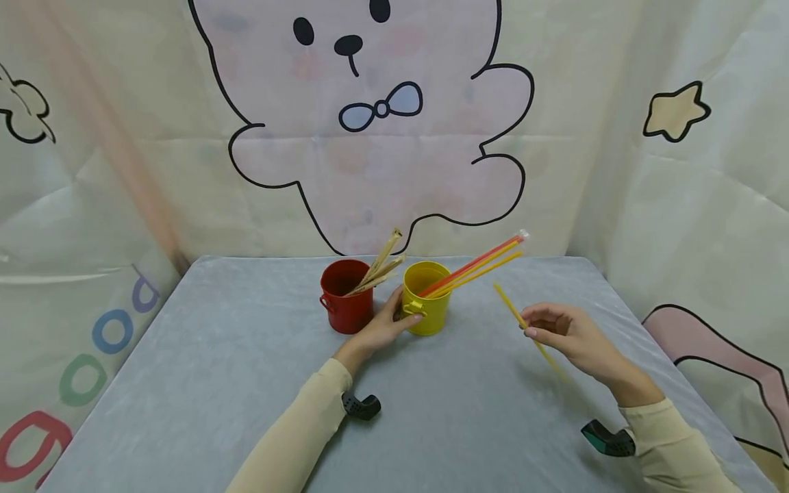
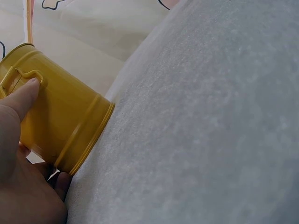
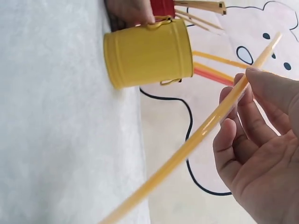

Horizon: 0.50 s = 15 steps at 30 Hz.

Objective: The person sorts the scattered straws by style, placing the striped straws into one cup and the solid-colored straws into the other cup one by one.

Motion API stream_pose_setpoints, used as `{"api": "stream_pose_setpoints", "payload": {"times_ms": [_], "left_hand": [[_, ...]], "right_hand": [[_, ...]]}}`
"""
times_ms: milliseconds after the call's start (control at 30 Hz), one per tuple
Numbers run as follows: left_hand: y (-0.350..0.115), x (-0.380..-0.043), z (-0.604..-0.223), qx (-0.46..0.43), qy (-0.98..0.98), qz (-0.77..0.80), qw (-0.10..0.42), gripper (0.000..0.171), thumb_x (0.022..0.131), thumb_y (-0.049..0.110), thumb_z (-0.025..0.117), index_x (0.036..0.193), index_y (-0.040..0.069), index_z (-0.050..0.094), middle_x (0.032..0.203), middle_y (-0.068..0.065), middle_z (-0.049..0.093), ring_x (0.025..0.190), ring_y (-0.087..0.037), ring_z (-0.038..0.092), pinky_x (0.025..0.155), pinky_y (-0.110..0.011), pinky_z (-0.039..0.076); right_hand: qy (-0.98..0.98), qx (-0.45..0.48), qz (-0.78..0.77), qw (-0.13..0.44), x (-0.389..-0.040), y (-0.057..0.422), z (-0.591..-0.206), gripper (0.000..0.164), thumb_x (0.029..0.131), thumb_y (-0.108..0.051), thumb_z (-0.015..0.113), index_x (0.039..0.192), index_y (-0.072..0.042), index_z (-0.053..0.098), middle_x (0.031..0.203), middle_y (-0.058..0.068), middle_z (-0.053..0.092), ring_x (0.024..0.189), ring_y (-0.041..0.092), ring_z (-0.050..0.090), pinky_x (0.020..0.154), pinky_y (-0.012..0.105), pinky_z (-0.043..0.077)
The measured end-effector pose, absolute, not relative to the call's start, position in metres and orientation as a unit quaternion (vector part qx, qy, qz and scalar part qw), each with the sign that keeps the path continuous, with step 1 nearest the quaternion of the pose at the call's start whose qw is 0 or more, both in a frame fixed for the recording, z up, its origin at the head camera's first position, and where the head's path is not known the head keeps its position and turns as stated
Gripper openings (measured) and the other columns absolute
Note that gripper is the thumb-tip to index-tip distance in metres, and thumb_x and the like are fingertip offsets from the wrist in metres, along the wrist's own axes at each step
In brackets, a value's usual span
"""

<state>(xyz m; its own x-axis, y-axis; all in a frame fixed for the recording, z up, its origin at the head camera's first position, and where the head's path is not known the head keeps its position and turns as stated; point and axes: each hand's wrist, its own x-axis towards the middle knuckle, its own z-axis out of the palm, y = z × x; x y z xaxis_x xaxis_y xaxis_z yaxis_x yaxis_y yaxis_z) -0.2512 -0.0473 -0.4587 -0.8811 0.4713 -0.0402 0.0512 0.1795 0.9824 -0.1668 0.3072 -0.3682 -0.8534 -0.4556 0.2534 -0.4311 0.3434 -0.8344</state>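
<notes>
A small yellow bucket [image 1: 436, 318] stands upright on the table, holding a few orange and red straws [image 1: 471, 266] that lean out to the right. My left hand [image 1: 382, 329] grips its left side, thumb by the handle loop, with the other fingers partly hidden behind the bucket [image 2: 65, 107]. To the right, above the tabletop, my right hand [image 1: 570, 339] pinches a single yellow straw [image 1: 510, 301] between thumb and fingers. The straw [image 3: 187, 145] slants across the right wrist view, its lower end running out of frame.
Just left of the yellow bucket is a red bucket [image 1: 345, 308] with several beige sticks [image 1: 379, 268] leaning right. A grey-blue cloth covers the table [image 1: 216, 383]. Behind it hangs a printed curtain [image 1: 555, 178]. Each sleeve carries a black wrist device [image 1: 362, 406].
</notes>
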Motion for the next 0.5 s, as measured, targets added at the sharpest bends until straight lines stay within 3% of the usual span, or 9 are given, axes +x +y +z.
{"api": "stream_pose_setpoints", "payload": {"times_ms": [167,500], "left_hand": [[-0.047,-0.249,-0.457,0.176,0.747,0.619,0.168,0.079,0.100,0.036,0.063,0.162,0.032,0.013,0.170,-0.001,0.020,0.157,-0.026,0.019,0.128,-0.055,0.016],[-0.046,-0.250,-0.454,0.171,0.746,0.619,0.173,0.079,0.101,0.036,0.063,0.162,0.033,0.013,0.170,-0.001,0.019,0.158,-0.027,0.019,0.128,-0.055,0.016]], "right_hand": [[0.792,-0.289,-0.537,0.017,-0.170,0.302,-0.362,0.026,0.097,0.009,0.056,0.118,-0.004,0.064,0.104,-0.014,0.069,0.095,0.003,0.066,0.083,0.017,0.055],[0.758,-0.265,-0.595,-0.017,-0.178,0.289,-0.348,0.031,0.096,0.011,0.058,0.120,-0.007,0.068,0.102,-0.010,0.070,0.090,0.004,0.066,0.081,0.019,0.057]]}}
